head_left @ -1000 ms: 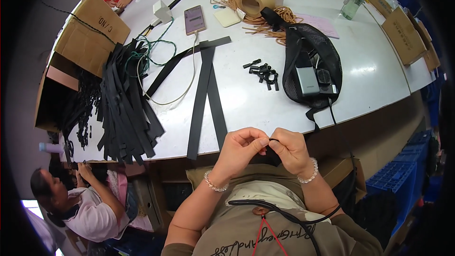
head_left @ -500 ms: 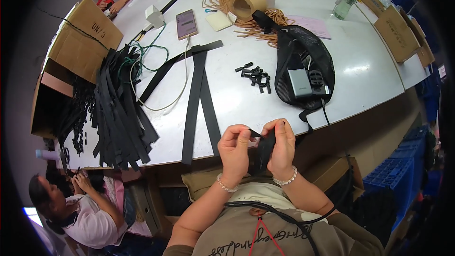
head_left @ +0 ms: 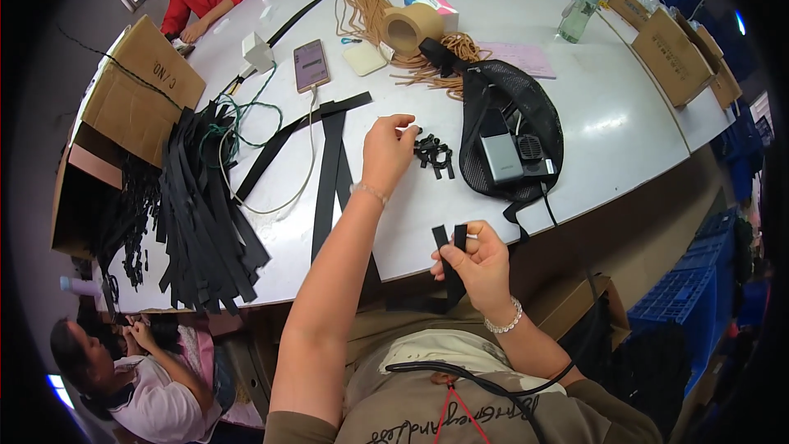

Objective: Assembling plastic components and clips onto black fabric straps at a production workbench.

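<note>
My left hand (head_left: 389,152) is stretched over the table, thumb and fingertips pinched on a small black piece (head_left: 419,130). Just right of those fingertips lies a pile of similar small black pieces (head_left: 436,158), several with looped ends. Near the table's front edge, my right hand (head_left: 479,267) grips a folded black webbing strap (head_left: 452,281). Its two flat ends stick up side by side above the thumb, while the lower part hangs toward my lap. More black straps (head_left: 327,177) lie crossed on the table beside my left forearm.
A thick bundle of black straps (head_left: 201,214) hangs over the left edge by a cardboard box (head_left: 148,86). Behind are a phone (head_left: 311,66) on a white cable, a tape roll (head_left: 413,29) and brown cords. A black mesh bag (head_left: 511,107) sits right. Two other people work at left.
My left hand has left the strap and reached forward to the small black pieces. The right hand alone now holds the strap, its two ends turned upward.
</note>
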Motion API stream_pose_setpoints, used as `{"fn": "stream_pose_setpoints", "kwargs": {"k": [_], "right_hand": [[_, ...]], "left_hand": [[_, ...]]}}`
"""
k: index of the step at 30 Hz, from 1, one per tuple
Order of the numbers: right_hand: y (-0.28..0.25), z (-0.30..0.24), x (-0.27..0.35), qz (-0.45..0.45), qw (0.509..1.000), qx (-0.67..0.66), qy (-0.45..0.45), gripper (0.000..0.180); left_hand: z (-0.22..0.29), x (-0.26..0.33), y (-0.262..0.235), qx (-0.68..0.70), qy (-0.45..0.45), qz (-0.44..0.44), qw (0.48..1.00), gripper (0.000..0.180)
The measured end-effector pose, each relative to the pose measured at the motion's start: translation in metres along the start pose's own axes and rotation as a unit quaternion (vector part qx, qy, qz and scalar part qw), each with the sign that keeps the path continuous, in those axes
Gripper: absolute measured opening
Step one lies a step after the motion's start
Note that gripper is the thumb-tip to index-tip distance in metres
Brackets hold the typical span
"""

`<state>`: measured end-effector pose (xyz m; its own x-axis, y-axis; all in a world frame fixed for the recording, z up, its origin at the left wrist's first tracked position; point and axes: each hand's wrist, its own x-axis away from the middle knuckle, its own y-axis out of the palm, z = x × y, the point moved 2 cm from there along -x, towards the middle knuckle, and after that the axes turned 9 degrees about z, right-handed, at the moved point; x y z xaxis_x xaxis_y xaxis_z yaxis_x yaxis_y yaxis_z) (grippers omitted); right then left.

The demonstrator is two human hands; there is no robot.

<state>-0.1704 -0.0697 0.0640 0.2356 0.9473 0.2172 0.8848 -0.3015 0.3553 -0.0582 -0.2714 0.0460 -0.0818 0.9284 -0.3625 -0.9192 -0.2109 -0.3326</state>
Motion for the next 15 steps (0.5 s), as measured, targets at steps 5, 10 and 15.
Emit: {"fn": "stream_pose_setpoints", "kwargs": {"k": [5, 10, 15], "right_hand": [[-0.009, 0.000, 0.008, -0.031, 0.999, 0.011, -0.003, 0.016], [-0.007, -0.010, 0.007, -0.030, 1.000, 0.007, 0.005, 0.015], [-0.007, -0.016, 0.006, -0.053, 0.998, -0.005, 0.018, 0.020]], "left_hand": [[-0.006, -0.030, 0.019, -0.182, -0.011, -0.153, 0.971, 0.021], [0.004, -0.025, -0.015, -0.110, 0.017, -0.079, 0.991, 0.023], [0.037, 0.054, -0.070, 0.331, -0.266, -0.132, 0.896, 0.034]]}}
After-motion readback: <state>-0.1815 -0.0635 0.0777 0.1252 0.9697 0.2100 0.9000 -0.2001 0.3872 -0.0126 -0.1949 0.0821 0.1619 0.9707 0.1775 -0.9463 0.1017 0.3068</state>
